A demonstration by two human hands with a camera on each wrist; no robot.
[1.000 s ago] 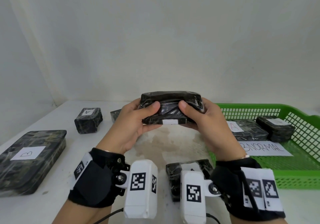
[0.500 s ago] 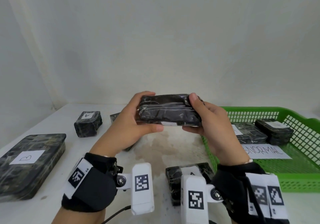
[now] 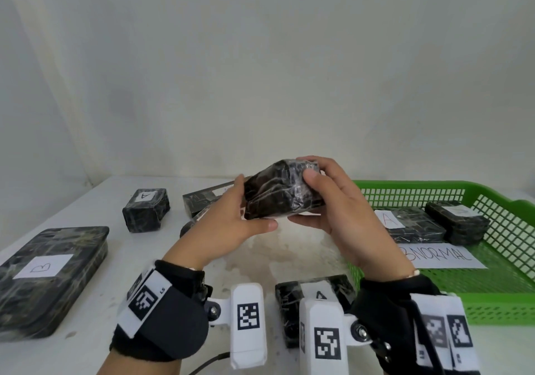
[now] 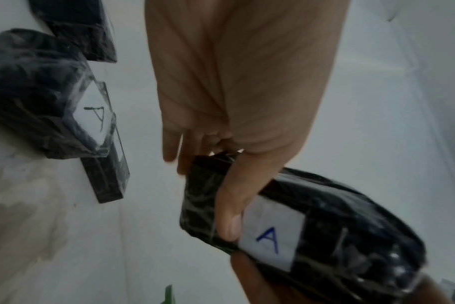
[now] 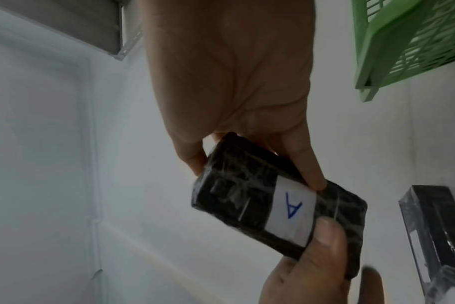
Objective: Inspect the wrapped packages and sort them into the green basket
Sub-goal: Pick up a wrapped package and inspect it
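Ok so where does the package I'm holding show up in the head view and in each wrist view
Head: the held package sits at centre, between the left hand and right hand, above the table.
Left wrist: lower right, thumb beside its label.
Right wrist: lower centre, pinched by fingers.
Shared landmark: its white label with a blue A in both wrist views; hidden in the head view.

Left hand (image 4: 237,98) thumb pressing wrapped package (image 4: 312,232) beside "A" label (image 4: 271,238)

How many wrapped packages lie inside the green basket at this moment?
2. One package with an A label lies at the back of the green basket, and a smaller package sits just right of it. The hands could hide more.
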